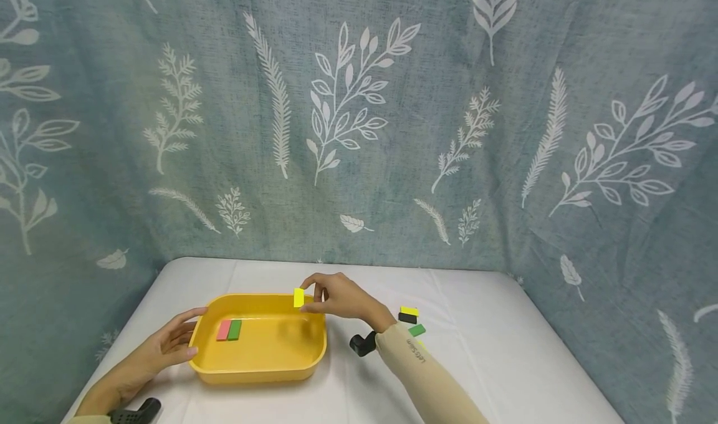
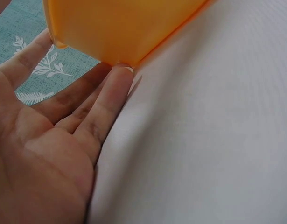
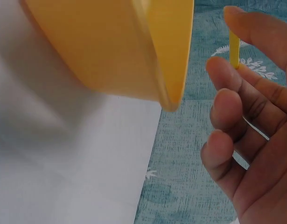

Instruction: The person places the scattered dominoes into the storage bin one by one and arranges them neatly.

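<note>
A yellow rectangular tub (image 1: 258, 374) stands on the white cloth, with a pink tile (image 1: 223, 330) and a green tile (image 1: 235, 330) side by side on its floor. Over the tub's far right corner, my right hand (image 1: 342, 296) pinches a small yellow tile (image 1: 299, 297) between thumb and fingertip. Edge-on in the right wrist view, that tile (image 3: 234, 50) looks thin and flat. My left hand (image 1: 159, 349) touches the tub's left end with fairly straight fingers. From the left wrist, its fingertips (image 2: 122, 79) rest against the tub's outer wall (image 2: 129, 32), the palm apart from it.
Right of the tub lie another yellow tile (image 1: 409, 310), a black tile (image 1: 408, 318) and a green tile (image 1: 417, 330), partly behind the right forearm. More yellow peeks out beside the sleeve. A teal leaf-patterned curtain (image 1: 392, 224) closes off the table's back and sides.
</note>
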Demonstrator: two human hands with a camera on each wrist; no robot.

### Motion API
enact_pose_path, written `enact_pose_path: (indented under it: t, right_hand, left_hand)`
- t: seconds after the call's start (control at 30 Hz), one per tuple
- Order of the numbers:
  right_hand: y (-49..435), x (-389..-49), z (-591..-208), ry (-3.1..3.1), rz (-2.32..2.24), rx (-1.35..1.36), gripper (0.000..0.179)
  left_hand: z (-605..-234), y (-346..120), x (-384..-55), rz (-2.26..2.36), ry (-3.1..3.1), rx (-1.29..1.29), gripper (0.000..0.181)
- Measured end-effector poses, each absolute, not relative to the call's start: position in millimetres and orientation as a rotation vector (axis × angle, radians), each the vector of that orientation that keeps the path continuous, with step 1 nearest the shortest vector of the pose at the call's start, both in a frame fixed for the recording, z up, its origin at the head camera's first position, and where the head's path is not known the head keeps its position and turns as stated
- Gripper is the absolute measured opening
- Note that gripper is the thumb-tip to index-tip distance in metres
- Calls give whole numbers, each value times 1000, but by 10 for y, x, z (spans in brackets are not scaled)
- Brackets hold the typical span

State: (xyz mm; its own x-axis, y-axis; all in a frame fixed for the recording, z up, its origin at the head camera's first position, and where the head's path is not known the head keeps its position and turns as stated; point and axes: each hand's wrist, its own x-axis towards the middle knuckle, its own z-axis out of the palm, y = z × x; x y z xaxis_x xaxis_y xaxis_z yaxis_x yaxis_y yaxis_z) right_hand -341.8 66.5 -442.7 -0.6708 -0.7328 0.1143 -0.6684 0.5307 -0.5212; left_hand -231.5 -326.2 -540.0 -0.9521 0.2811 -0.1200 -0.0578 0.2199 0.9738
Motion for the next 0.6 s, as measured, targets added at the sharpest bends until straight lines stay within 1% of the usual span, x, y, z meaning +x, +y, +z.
enact_pose_path:
  t: [0.6]
  right_hand:
    - [388,-3448,-4403,2624,-747,-1240,48]
  left_hand:
    - [-5406,-3264,-2319,1788,2238,201,79]
